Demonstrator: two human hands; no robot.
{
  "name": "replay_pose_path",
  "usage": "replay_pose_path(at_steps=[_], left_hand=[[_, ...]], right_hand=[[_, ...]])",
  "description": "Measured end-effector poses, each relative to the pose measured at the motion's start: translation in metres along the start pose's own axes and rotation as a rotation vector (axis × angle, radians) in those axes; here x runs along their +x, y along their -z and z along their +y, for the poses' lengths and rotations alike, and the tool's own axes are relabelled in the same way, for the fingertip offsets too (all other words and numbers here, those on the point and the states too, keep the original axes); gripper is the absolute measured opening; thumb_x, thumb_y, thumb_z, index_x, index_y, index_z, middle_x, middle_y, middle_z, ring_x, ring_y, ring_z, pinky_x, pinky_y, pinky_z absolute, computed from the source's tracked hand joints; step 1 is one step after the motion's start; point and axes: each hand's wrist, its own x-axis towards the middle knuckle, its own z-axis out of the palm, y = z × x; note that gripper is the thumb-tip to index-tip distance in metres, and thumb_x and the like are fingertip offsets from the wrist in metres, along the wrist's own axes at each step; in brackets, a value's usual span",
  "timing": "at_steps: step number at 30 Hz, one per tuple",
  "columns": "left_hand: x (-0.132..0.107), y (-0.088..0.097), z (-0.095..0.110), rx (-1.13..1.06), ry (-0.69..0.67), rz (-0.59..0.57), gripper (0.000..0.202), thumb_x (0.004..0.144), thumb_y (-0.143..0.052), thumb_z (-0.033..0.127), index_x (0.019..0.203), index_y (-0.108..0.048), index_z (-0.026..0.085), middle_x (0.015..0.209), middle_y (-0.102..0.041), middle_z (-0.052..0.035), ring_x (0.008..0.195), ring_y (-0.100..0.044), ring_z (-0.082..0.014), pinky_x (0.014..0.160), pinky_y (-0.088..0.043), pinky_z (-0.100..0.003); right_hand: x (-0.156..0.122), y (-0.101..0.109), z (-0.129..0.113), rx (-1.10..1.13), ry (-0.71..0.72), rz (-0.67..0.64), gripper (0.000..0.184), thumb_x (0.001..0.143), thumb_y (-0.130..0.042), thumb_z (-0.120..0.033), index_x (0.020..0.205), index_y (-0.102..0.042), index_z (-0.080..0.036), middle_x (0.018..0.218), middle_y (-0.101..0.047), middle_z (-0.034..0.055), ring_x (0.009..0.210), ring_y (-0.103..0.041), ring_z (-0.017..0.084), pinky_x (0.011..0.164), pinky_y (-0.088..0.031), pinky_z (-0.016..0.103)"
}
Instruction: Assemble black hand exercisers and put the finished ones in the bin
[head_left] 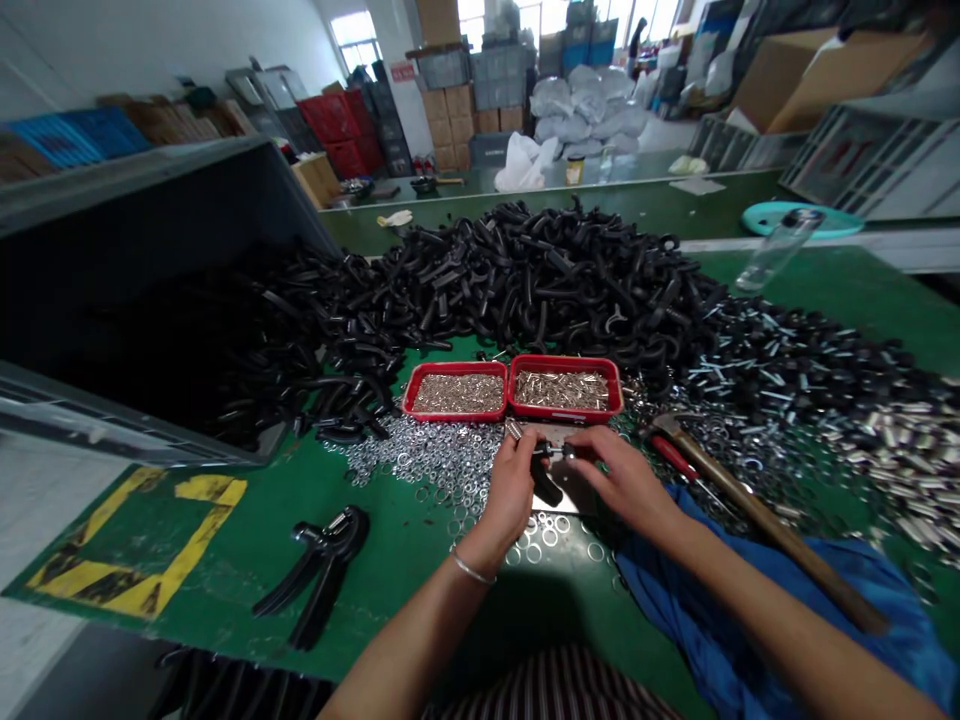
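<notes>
Closed around a black curved plastic handle point(547, 485), my left hand point(511, 490) is over a flat metal plate point(576, 492). A small silver cylinder point(514, 429) sticks up by its fingertips. My right hand point(621, 474) pinches a black-headed bolt point(568, 451), its shiny shank lying toward the handle; whether it enters the handle I cannot tell. Just beyond the hands stand two red trays, the left one point(406, 402) with tiny metal parts and the right one point(616, 403) with small metal pins. An assembled black hand grip point(330, 565) lies at the left.
Black handles point(540, 275) form a large heap at the back, spilling from a grey crate point(142, 445). Washers point(427, 455) surround the plate. On the right are a hammer point(772, 520), a red screwdriver point(673, 456), blue cloth point(675, 600), bolts point(780, 360) and metal sleeves point(915, 470).
</notes>
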Motion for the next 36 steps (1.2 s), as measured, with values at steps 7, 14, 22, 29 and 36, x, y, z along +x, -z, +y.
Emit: replay_pose_path(at_steps=[7,14,22,29,36], left_hand=[[-0.001,0.005,0.007,0.211,0.036,-0.110,0.037,0.084,-0.064,0.053,0.095,-0.063,0.018,0.088,-0.064,-0.0029,0.076,-0.061,-0.0153,0.071,-0.049,-0.028],[0.004,0.004,0.012,0.738,-0.289,-0.032,0.024,0.094,-0.053,0.042,0.091,-0.058,0.019,0.088,-0.063,-0.0032,0.083,-0.057,-0.0174,0.078,-0.044,-0.030],[0.014,0.016,0.014,0.937,-0.464,-0.328,0.023,0.096,-0.051,0.041,0.090,-0.057,0.020,0.084,-0.062,-0.0028,0.078,-0.057,-0.0169,0.078,-0.044,-0.031],[0.026,0.020,0.003,0.559,-0.185,-0.118,0.035,0.093,-0.052,0.053,0.088,-0.058,0.019,0.078,-0.062,-0.0013,0.059,-0.056,-0.0115,0.062,-0.045,-0.026],[0.017,0.005,-0.004,0.297,-0.020,-0.150,0.037,0.089,-0.058,0.055,0.089,-0.061,0.018,0.079,-0.063,-0.0014,0.068,-0.058,-0.0144,0.065,-0.045,-0.026]], right_hand=[[-0.003,0.012,-0.001,-0.141,0.241,-0.002,0.024,0.096,-0.053,-0.019,0.119,-0.060,-0.022,0.114,-0.062,0.0118,0.108,-0.060,0.024,0.093,-0.051,0.043],[0.006,-0.001,-0.004,0.500,-0.328,-0.162,0.024,0.093,-0.058,-0.044,0.099,-0.053,-0.021,0.081,-0.064,0.0013,0.062,-0.063,0.016,0.061,-0.054,0.032],[0.002,-0.005,0.009,1.091,-0.743,-0.565,0.052,0.093,-0.041,-0.067,0.085,-0.055,-0.018,0.059,-0.045,-0.0053,0.041,-0.032,0.006,0.035,-0.024,0.019],[0.012,0.031,0.045,0.000,-0.332,-0.058,0.031,0.090,-0.060,-0.048,0.099,-0.063,-0.019,0.088,-0.068,0.0086,0.068,-0.063,0.019,0.059,-0.049,0.030],[0.000,0.008,0.002,-0.101,0.002,-0.122,0.020,0.095,-0.055,-0.034,0.110,-0.059,-0.020,0.102,-0.068,0.0103,0.094,-0.065,0.024,0.084,-0.052,0.041]])
